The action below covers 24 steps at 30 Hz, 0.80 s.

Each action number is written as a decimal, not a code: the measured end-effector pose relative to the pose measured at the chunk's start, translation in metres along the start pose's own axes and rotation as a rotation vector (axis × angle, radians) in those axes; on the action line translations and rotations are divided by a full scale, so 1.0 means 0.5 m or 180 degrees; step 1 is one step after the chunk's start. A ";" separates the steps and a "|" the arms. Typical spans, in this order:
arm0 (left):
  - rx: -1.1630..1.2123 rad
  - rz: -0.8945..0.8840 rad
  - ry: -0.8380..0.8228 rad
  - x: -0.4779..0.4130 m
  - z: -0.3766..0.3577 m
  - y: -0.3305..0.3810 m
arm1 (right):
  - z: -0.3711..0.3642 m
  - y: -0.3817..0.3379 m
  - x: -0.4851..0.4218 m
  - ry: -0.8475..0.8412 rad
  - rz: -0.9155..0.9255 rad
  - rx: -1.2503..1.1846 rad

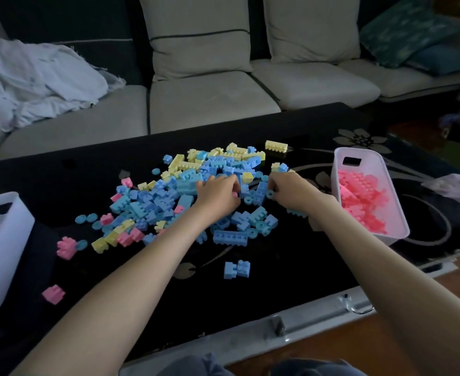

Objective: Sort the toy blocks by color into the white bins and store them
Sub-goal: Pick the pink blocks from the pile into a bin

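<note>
Head camera looks down at a black table (291,267) with flower shapes on it. Nearest, two bare arms reach out over the table. One pink block (53,294) lies alone close to the near left edge, and one blue block (237,269) lies alone between the arms.

Farther on, the left hand (218,195) rests curled on the pile of toy blocks (191,191). A bit of pink shows under its fingers, but I cannot tell if the hand holds it. The right hand (291,192) is curled too, with its fingertips pinched close at a small blue ring (270,194). I cannot tell if the ring is off the table.

The blocks are small, bumpy plastic bricks in soft colors. The pile is mostly blue, with yellow ones bunched at the far side and only a few pink ones on the left. Flat blue rings lie among them. There are too many to count.

Two white bins stand on the table. The left bin (0,240) sits at the left edge, and I cannot see what is inside. The right bin (367,191) sits just beside the right wrist and holds a heap of pink blocks (362,199).

One long yellow block (276,146) stands alone behind the pile.

Past the table is a pale sofa (210,99) with a crumpled white cloth (33,82) on its left seat.
</note>
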<state>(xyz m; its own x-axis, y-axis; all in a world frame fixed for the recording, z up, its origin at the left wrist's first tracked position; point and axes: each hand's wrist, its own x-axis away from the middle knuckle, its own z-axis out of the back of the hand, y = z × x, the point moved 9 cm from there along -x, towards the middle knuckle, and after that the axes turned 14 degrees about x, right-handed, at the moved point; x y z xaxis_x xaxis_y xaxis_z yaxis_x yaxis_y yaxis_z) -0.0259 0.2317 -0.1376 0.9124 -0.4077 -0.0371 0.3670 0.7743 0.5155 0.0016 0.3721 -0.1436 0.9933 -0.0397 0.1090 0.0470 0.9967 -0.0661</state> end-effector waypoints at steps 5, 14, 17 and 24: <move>0.0693 0.0153 0.0080 0.025 0.016 -0.002 | -0.001 0.026 0.014 -0.0209 -0.0109 0.0336; 0.1590 0.0276 0.0001 0.036 0.022 0.028 | 0.046 0.036 0.040 0.0346 -0.0022 -0.0530; 0.1707 0.0093 0.0197 0.029 0.034 0.068 | 0.105 0.060 0.062 0.0774 -0.0081 -0.0628; 0.2139 -0.0819 -0.0081 0.045 -0.038 0.300 | 0.169 0.267 0.169 0.1009 -0.0980 -0.0218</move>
<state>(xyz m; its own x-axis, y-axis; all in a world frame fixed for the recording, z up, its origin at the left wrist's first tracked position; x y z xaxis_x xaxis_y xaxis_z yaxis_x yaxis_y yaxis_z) 0.0529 0.3477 -0.0774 0.8044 -0.5547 -0.2125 0.3713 0.1902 0.9088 0.0826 0.5080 -0.0594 0.9148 -0.3641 -0.1748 0.3419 0.9285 -0.1449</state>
